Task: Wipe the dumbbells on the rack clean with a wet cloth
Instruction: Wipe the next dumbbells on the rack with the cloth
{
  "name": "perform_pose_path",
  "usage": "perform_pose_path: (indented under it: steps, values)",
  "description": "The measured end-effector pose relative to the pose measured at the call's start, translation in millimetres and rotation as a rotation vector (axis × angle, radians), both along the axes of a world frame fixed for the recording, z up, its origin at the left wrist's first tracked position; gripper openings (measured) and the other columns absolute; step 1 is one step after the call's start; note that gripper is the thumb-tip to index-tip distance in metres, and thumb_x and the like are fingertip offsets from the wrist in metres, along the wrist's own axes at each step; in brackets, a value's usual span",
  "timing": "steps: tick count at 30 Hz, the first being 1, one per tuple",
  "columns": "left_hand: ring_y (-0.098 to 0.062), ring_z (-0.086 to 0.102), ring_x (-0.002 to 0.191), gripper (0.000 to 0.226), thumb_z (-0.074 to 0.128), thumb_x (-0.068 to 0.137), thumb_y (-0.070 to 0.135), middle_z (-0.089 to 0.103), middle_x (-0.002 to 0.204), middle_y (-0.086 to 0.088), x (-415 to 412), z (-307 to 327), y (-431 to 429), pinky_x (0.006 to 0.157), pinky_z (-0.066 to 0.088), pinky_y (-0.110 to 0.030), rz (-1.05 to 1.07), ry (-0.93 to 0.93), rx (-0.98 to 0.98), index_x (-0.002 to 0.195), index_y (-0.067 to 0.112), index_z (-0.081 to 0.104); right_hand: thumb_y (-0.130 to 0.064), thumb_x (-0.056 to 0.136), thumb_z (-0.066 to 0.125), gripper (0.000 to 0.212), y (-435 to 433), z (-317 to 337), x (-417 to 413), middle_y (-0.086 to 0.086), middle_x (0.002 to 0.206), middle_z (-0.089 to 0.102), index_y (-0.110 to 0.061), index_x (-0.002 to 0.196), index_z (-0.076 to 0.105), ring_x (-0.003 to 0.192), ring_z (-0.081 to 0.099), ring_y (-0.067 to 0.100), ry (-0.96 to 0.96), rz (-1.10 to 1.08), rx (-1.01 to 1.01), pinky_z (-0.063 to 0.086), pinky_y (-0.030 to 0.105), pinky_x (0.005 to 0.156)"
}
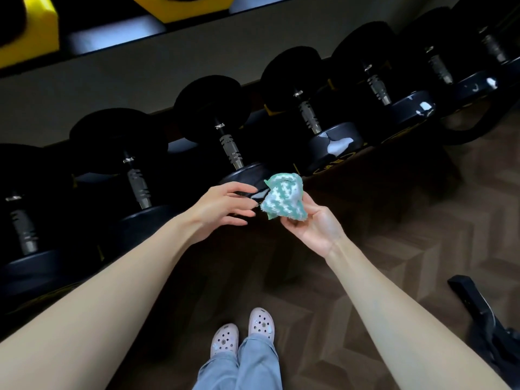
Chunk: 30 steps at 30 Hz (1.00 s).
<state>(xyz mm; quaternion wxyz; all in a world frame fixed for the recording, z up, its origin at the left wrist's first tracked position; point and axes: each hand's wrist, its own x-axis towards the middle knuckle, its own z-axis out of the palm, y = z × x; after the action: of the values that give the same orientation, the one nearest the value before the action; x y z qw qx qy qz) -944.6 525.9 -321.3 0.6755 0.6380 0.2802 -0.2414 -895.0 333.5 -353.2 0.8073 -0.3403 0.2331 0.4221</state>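
Two hands: right hand (312, 223) pinches the cloth (284, 197), left hand (222, 205) fingers apart (dumbbell (230, 150) partly hidden).

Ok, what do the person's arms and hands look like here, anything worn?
The left forearm and right forearm are bare, no sleeves in view. The left hand and right hand wear no gloves; no watch, bracelet or rings show.
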Motion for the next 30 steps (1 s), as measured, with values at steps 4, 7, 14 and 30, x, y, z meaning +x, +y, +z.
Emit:
perform_pose_path:
  steps: [4, 7, 14, 30]
  values:
    - [-0.010, 0.066, 0.079, 0.030, 0.069, 0.080, 0.005, 0.063, 0.088, -0.004, 11.6, 2.0, -13.0, 0.065, 0.054, -0.016, -0.079, -0.079, 0.055, 0.107, 0.018, 0.062, -0.008, 0.093, 0.040, 0.041, -1.5, 1.8, 2.8, 0.015, 0.131, 0.056, -0.015, 0.132, 0.049, 0.116, 0.057, 0.027, -0.057, 0.053, 0.017, 0.051, 0.037, 0.092]
    - [-0.003, 0.061, 0.064, 0.023, 0.069, 0.080, 0.003, 0.056, 0.073, 0.000, 19.3, -0.3, -19.4, 0.063, 0.054, -0.013, -0.028, -0.140, 0.152, 0.100, 0.012, 0.062, -0.005, 0.081, 0.051, 0.052, -6.8, 9.9, 8.0, 0.014, 0.127, 0.059, -0.011, 0.132, 0.049, 0.113, 0.059, 0.025, -0.103, 0.130, 0.093, 0.049, 0.038, 0.096]
    - [-0.009, 0.060, 0.076, 0.034, 0.060, 0.084, 0.001, 0.060, 0.088, -0.002, 29.5, -0.6, -25.0, 0.059, 0.052, -0.012, 0.109, -0.202, 0.238, 0.116, 0.012, 0.057, 0.008, 0.082, 0.057, 0.046, -8.6, -2.6, 12.7, 0.007, 0.112, 0.059, -0.010, 0.123, 0.050, 0.108, 0.058, 0.021, -0.302, 0.018, -0.370, 0.051, 0.033, 0.091]
    - [-0.023, 0.033, 0.137, 0.068, 0.030, 0.080, -0.020, 0.042, 0.144, -0.010, 14.9, -57.9, 25.8, 0.111, 0.033, -0.040, 0.077, 0.062, 0.519, 0.140, 0.013, 0.041, 0.002, 0.087, 0.057, 0.034, 45.8, -38.2, -5.3, -0.008, 0.098, 0.059, -0.023, 0.110, 0.054, 0.099, 0.058, 0.010, -0.581, 0.104, -0.823, 0.049, 0.028, 0.091]
